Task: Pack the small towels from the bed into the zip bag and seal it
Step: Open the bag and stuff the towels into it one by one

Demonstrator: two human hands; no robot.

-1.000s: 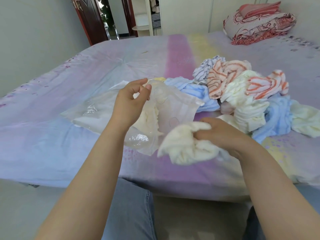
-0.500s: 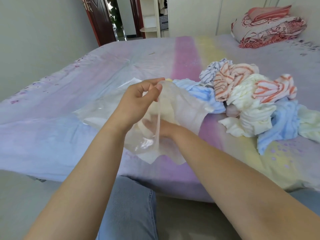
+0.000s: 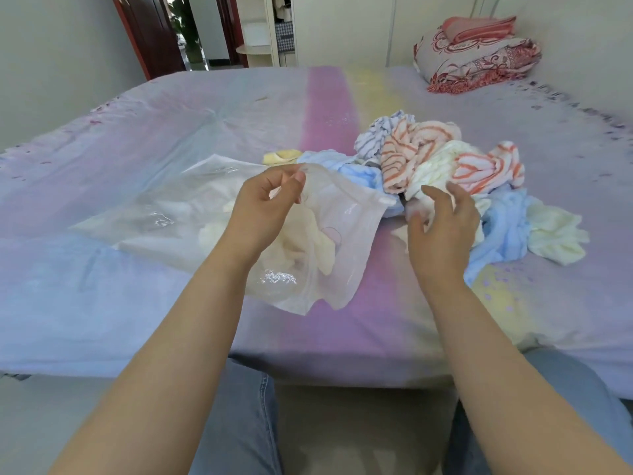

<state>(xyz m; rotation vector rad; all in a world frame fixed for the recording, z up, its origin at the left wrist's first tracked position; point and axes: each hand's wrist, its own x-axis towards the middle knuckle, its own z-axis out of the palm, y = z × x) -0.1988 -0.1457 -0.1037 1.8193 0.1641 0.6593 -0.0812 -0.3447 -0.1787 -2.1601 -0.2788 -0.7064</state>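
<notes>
Folded red-patterned quilt [image 3: 479,63] at the bed's far right corner, pink folded blanket [image 3: 479,29] stacked on top. Dark red door frame [image 3: 147,36] far left; pale shelf unit [image 3: 263,32] beyond, holding perhaps a checked cloth. Blue jeans [image 3: 239,423] below

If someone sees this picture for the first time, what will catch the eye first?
Probably the heap of small towels, striped orange, blue and cream, on the bed at right of centre. Next, the clear zip bag in the middle, its mouth pinched up by the left hand, cream towels already inside. The right hand reaches open toward the heap.
</notes>
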